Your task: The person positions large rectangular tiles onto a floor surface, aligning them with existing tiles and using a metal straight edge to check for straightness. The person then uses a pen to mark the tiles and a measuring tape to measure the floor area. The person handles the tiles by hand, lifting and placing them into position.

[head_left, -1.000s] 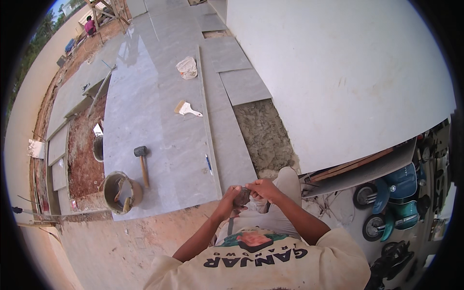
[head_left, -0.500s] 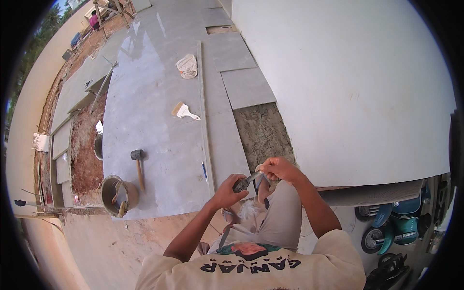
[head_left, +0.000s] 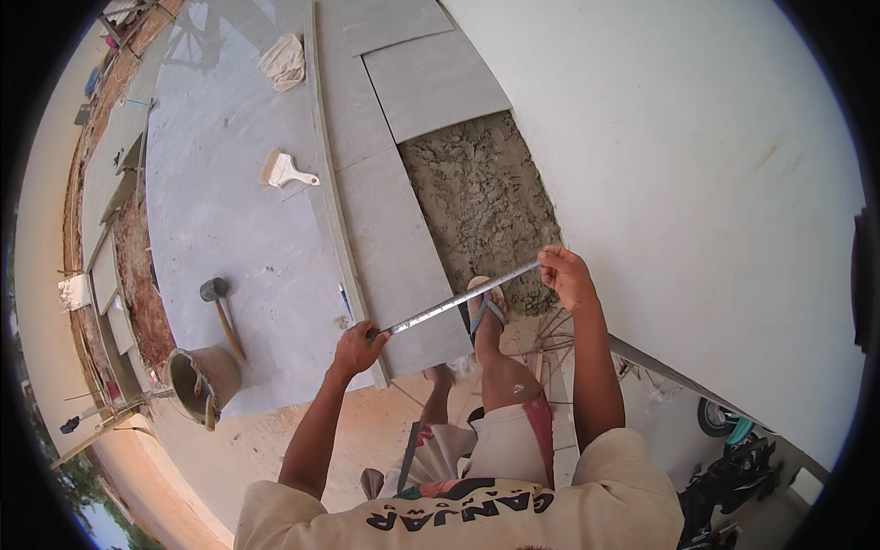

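Tiled floor [head_left: 229,211]: mallet [head_left: 220,307], brush [head_left: 286,170], bucket [head_left: 200,380].

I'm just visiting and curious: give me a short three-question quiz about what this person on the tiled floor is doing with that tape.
1. True or false: the tape measure is stretched between both hands.
2. Which hand is nearer the white wall? A) left hand B) right hand
3. What bare patch does the tape run beside, in front of the sandalled foot?

Also in view: a mallet, a bucket and a brush on the grey tiles.

Key:
1. True; each hand holds one end.
2. B.
3. The rough mortar bed, not yet tiled.
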The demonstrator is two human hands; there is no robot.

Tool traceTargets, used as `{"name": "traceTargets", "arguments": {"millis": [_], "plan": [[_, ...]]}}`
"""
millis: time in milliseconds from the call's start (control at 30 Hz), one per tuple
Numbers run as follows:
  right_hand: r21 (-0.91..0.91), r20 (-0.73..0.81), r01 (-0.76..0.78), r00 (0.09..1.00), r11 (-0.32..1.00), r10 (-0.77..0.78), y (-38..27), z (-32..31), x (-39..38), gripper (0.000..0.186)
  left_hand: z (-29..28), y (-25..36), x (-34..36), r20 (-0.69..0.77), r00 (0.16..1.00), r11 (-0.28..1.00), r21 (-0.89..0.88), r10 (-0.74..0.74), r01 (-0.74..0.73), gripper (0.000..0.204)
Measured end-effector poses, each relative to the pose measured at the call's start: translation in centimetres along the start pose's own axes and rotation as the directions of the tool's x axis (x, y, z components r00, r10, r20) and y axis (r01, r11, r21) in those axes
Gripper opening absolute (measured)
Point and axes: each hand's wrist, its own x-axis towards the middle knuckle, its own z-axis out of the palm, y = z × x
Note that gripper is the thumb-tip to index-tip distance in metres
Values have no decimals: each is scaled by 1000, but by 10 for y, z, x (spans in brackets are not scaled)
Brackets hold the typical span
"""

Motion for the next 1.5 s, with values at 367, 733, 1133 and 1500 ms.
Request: {"name": "traceTargets", "arguments": {"millis": [367, 733, 1133, 1500], "plan": [[275, -246, 24, 968, 961, 46, 80, -54, 120, 15, 43, -3, 96, -58, 994, 983, 155, -92, 100, 24], [200, -328, 13, 943, 980, 55, 123, -56, 153, 15, 84, 15, 152, -91, 996, 975, 219, -9, 29, 25], [130, -366, -33, 927, 991, 79, 120, -60, 172, 20, 96, 6, 172, -153, 987, 975, 223, 37, -1, 25], [-6, -206, -9, 979, 1000, 7, 126, -38, 160, 27, 18, 8, 265, -353, 935, 966, 244, 6, 86, 27]]}}
